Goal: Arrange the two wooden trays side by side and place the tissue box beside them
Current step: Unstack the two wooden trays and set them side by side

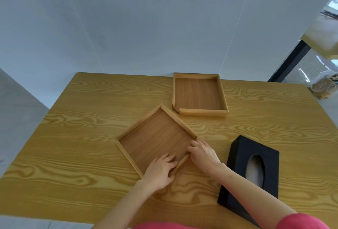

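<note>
Two wooden trays lie on a wood-grain table [73, 146]. The far tray [198, 93] sits square near the back edge. The near tray [155, 137] is turned at an angle in the middle. My left hand [160, 171] grips the near tray's front rail, fingers inside and thumb outside. My right hand [203, 153] rests on the same tray's right corner, fingers over the rim. A black tissue box [256, 172] with an oval opening lies to the right, partly behind my right forearm.
A pale wall stands right behind the table's back edge. At the far right, off the table, are a black post [290, 60] and a clear bag [323, 86] on the floor. Bare tabletop stretches to the left of the trays.
</note>
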Available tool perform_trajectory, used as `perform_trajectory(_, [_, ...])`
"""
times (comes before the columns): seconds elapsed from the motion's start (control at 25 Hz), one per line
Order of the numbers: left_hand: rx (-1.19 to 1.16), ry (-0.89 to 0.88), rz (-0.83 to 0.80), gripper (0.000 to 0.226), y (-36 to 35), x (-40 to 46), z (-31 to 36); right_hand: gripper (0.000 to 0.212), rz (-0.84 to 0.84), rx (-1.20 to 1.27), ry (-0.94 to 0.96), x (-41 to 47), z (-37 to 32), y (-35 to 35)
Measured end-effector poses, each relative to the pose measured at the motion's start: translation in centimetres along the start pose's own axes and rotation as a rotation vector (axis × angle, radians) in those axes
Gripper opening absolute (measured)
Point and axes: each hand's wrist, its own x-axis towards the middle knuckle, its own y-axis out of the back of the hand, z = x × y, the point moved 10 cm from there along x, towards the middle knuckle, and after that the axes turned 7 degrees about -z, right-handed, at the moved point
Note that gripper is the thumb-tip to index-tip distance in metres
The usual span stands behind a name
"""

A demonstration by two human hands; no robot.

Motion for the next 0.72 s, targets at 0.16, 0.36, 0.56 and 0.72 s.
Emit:
perform_trajectory(0.16, [-0.062,0.027,0.040,0.044,1.2,-2.5,-4.5,0.024,-0.009,0.004,0.053,1.0,-2.9,-0.3])
perform_trajectory(0.36, [-0.102,0.116,0.169,0.036,3.9,-5.1,-9.4,0.018,0.067,0.009,0.136,1.8,-6.9,0.3])
perform_trajectory(0.56, [-0.090,0.135,0.224,0.037,5.8,-5.5,-11.5,0.013,0.189,-0.019,0.131,2.3,-9.0,2.0])
perform_trajectory(0.72, [-0.078,0.110,0.265,0.037,6.9,-5.2,-12.5,0.010,0.161,0.003,0.092,3.8,-9.4,1.4])
